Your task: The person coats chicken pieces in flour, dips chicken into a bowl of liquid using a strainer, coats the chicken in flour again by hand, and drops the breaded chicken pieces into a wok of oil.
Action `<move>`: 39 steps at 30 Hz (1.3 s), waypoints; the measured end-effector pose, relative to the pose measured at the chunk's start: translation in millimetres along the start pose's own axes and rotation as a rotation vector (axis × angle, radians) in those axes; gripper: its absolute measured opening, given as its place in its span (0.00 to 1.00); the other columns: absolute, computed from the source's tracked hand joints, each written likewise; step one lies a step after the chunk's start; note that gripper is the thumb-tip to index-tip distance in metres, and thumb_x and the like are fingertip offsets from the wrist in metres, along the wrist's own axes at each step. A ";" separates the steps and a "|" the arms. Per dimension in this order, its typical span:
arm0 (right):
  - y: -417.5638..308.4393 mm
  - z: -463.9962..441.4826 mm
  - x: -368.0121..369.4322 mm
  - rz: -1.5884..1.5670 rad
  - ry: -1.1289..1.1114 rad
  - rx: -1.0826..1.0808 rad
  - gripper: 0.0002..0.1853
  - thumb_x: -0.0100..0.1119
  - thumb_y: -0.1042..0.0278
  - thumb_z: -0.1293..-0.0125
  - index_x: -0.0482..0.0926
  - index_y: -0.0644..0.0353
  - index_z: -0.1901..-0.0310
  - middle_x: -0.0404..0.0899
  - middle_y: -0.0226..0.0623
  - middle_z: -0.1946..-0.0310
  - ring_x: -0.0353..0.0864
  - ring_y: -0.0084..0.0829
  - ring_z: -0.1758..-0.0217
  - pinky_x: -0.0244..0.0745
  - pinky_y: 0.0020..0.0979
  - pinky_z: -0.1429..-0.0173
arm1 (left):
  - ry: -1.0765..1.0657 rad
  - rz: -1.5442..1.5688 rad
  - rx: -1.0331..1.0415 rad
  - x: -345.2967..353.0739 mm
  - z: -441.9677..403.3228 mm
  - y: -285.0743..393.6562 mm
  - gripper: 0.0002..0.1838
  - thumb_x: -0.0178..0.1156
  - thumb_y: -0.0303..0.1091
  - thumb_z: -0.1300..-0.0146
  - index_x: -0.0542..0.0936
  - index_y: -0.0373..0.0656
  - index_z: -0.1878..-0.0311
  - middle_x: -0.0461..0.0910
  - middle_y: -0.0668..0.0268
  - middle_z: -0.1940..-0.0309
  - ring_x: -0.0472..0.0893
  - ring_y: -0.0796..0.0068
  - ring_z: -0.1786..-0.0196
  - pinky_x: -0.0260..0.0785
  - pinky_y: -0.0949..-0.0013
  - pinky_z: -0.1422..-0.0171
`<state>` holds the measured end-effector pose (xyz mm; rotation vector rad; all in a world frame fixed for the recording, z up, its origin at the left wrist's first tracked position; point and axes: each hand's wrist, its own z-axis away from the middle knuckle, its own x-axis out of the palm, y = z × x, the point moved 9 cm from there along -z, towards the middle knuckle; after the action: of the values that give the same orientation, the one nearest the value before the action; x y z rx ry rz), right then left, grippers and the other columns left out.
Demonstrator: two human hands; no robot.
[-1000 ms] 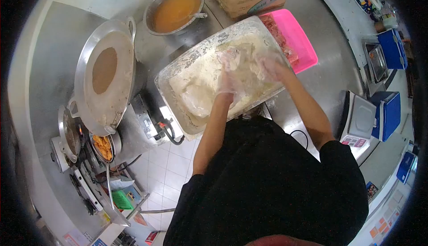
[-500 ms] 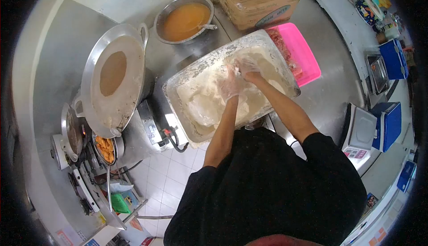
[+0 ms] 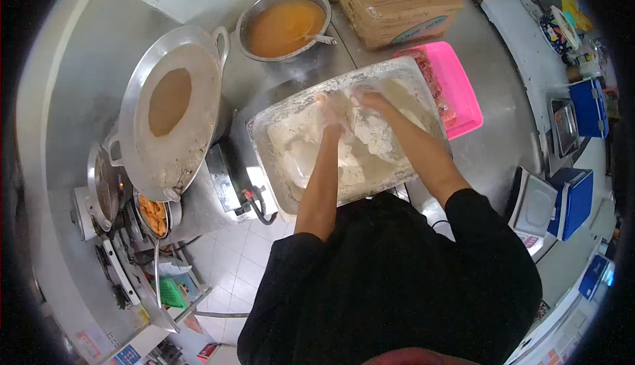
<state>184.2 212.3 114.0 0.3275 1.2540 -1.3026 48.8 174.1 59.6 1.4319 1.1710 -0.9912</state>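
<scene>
A large metal tray (image 3: pixel 266 170) holds white flour (image 3: pixel 301 136), which lies in loose heaps. My left hand (image 3: pixel 331 112), in a clear plastic glove, is down in the flour near the tray's middle. Just to its right, my right hand (image 3: pixel 369 97), gloved too, reaches into the flour toward the tray's far side. Both hands are blurred and dusted with flour, so their fingers cannot be made out. A pink tub (image 3: pixel 464 93) with raw red meat (image 3: pixel 426 74) stands against the tray's right side.
Behind the tray are a metal bowl of orange liquid (image 3: pixel 286 24) and stacked cardboard boxes (image 3: pixel 403 11). On the left stand a big wok (image 3: pixel 172 110) and a strainer of fried food (image 3: pixel 153 216). A scale (image 3: pixel 532 203) and blue containers (image 3: pixel 570 203) are at right.
The right hand moved inward from the tray's right part, and both hands now sit farther toward its far side. Flour has been shifted into a heap right of centre. The view has shifted too.
</scene>
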 end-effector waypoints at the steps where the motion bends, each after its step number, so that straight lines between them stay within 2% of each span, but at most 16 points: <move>1: 18.8 -9.3 6.6 -0.036 0.048 -0.016 0.27 0.44 0.45 0.36 0.74 0.58 0.45 0.70 0.47 0.39 0.70 0.39 0.37 0.61 0.38 0.34 | -0.043 -0.045 0.096 -1.8 -8.3 16.9 0.26 0.51 0.39 0.35 0.64 0.33 0.39 0.76 0.46 0.51 0.79 0.50 0.54 0.71 0.55 0.53; 4: 90.1 -32.2 55.5 -0.169 0.184 -0.045 0.27 0.45 0.46 0.35 0.74 0.57 0.44 0.70 0.45 0.39 0.68 0.40 0.36 0.59 0.39 0.32 | -0.374 0.260 -0.007 -64.5 18.1 37.5 0.27 0.54 0.46 0.36 0.69 0.32 0.45 0.74 0.43 0.48 0.77 0.46 0.53 0.70 0.51 0.52; 8: 85.0 11.5 25.5 -0.006 0.201 0.096 0.26 0.43 0.48 0.32 0.72 0.57 0.40 0.70 0.43 0.38 0.65 0.41 0.33 0.57 0.40 0.30 | -0.113 0.387 -0.093 -91.4 70.2 29.2 0.41 0.48 0.68 0.41 0.73 0.32 0.47 0.73 0.39 0.48 0.75 0.43 0.47 0.67 0.51 0.43; 11: 47.4 31.5 26.8 -0.019 0.231 0.046 0.27 0.42 0.49 0.31 0.69 0.59 0.39 0.68 0.45 0.37 0.64 0.42 0.32 0.57 0.39 0.30 | -0.019 0.178 -0.204 -72.1 90.5 34.4 0.44 0.50 0.70 0.43 0.71 0.33 0.43 0.73 0.39 0.46 0.73 0.45 0.42 0.63 0.53 0.38; 14: 52.9 1.9 64.6 -0.173 0.526 -0.039 0.29 0.44 0.48 0.31 0.67 0.60 0.36 0.64 0.47 0.34 0.61 0.41 0.30 0.54 0.37 0.28 | -0.190 0.375 -0.493 -63.7 84.5 32.8 0.43 0.52 0.66 0.41 0.67 0.33 0.38 0.72 0.42 0.43 0.71 0.49 0.38 0.61 0.53 0.35; 15: 42.2 6.9 55.8 -0.295 0.441 -0.007 0.29 0.44 0.49 0.31 0.66 0.60 0.35 0.62 0.46 0.33 0.59 0.40 0.29 0.52 0.36 0.27 | -0.271 0.513 -0.595 -64.4 83.4 32.9 0.43 0.53 0.64 0.40 0.65 0.33 0.36 0.72 0.43 0.42 0.70 0.50 0.37 0.61 0.53 0.35; 17: 1.1 37.4 11.7 -0.532 0.269 0.050 0.30 0.45 0.50 0.31 0.64 0.60 0.34 0.57 0.45 0.30 0.54 0.37 0.26 0.48 0.34 0.26 | -0.276 0.835 -0.251 -26.3 72.8 36.7 0.38 0.51 0.55 0.36 0.61 0.34 0.33 0.73 0.45 0.42 0.72 0.51 0.39 0.64 0.53 0.37; 18: -0.2 44.4 6.5 -0.638 0.268 0.068 0.29 0.45 0.50 0.31 0.64 0.61 0.34 0.57 0.44 0.30 0.54 0.36 0.26 0.48 0.33 0.25 | -0.223 0.751 -0.069 -35.4 72.1 39.6 0.35 0.50 0.50 0.35 0.60 0.35 0.32 0.73 0.46 0.43 0.74 0.52 0.40 0.65 0.53 0.39; 19: 3.6 51.3 3.8 -0.743 0.264 0.087 0.29 0.45 0.50 0.30 0.64 0.62 0.34 0.57 0.42 0.29 0.54 0.35 0.26 0.48 0.33 0.25 | -0.151 0.663 0.103 -46.2 73.9 42.8 0.33 0.49 0.46 0.33 0.59 0.36 0.31 0.74 0.47 0.44 0.75 0.53 0.42 0.67 0.54 0.41; 21: 22.4 60.2 -1.5 -0.830 0.286 0.055 0.29 0.46 0.52 0.30 0.65 0.63 0.35 0.60 0.41 0.31 0.57 0.34 0.28 0.50 0.32 0.27 | 0.095 0.011 0.416 -94.4 100.7 65.3 0.29 0.46 0.38 0.33 0.58 0.41 0.30 0.77 0.50 0.47 0.80 0.55 0.49 0.72 0.54 0.48; 23: 40.9 71.4 -5.2 -0.797 0.336 -0.040 0.27 0.48 0.54 0.30 0.67 0.64 0.36 0.65 0.40 0.34 0.64 0.34 0.32 0.57 0.31 0.29 | -0.269 0.046 0.140 -57.0 106.3 30.0 0.28 0.45 0.36 0.33 0.59 0.49 0.30 0.77 0.52 0.47 0.82 0.56 0.54 0.73 0.54 0.53; 24: 51.6 76.3 3.5 -0.998 0.269 0.034 0.27 0.50 0.54 0.31 0.67 0.64 0.37 0.66 0.40 0.35 0.67 0.34 0.34 0.60 0.32 0.31 | -0.445 0.060 0.003 -37.1 112.9 12.0 0.28 0.45 0.36 0.34 0.59 0.52 0.30 0.78 0.53 0.47 0.83 0.57 0.57 0.74 0.53 0.55; 26: 51.6 97.3 10.4 -1.395 0.121 0.183 0.26 0.53 0.56 0.32 0.68 0.63 0.37 0.68 0.39 0.37 0.72 0.34 0.38 0.66 0.34 0.34 | -0.213 0.051 0.026 -54.7 109.9 2.4 0.26 0.43 0.40 0.31 0.60 0.57 0.30 0.79 0.53 0.51 0.83 0.57 0.60 0.73 0.52 0.56; 31: 51.0 123.9 18.9 -1.649 0.173 0.203 0.27 0.55 0.58 0.34 0.67 0.61 0.37 0.73 0.40 0.41 0.74 0.34 0.40 0.71 0.38 0.37 | -0.288 0.438 -0.355 -111.1 105.1 -9.3 0.23 0.41 0.49 0.28 0.72 0.48 0.38 0.82 0.50 0.61 0.83 0.58 0.62 0.72 0.54 0.57; 34: 30.7 131.5 16.3 -1.738 0.144 0.206 0.27 0.55 0.57 0.33 0.67 0.60 0.36 0.75 0.39 0.43 0.74 0.34 0.40 0.72 0.37 0.39 | -0.161 0.420 -0.264 -129.0 104.0 -1.6 0.24 0.43 0.53 0.29 0.77 0.46 0.44 0.82 0.50 0.66 0.82 0.60 0.62 0.72 0.57 0.57; 39: -21.5 142.7 -4.1 -1.714 0.113 0.019 0.28 0.54 0.54 0.33 0.66 0.60 0.36 0.72 0.39 0.41 0.74 0.34 0.40 0.72 0.35 0.39 | 0.009 1.062 -0.386 -120.1 107.1 17.8 0.27 0.50 0.56 0.32 0.77 0.43 0.45 0.82 0.53 0.62 0.79 0.61 0.63 0.69 0.58 0.52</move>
<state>238.2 95.7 179.7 -0.9263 1.5883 -2.6881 42.4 48.2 161.1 1.4378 0.4137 -0.0091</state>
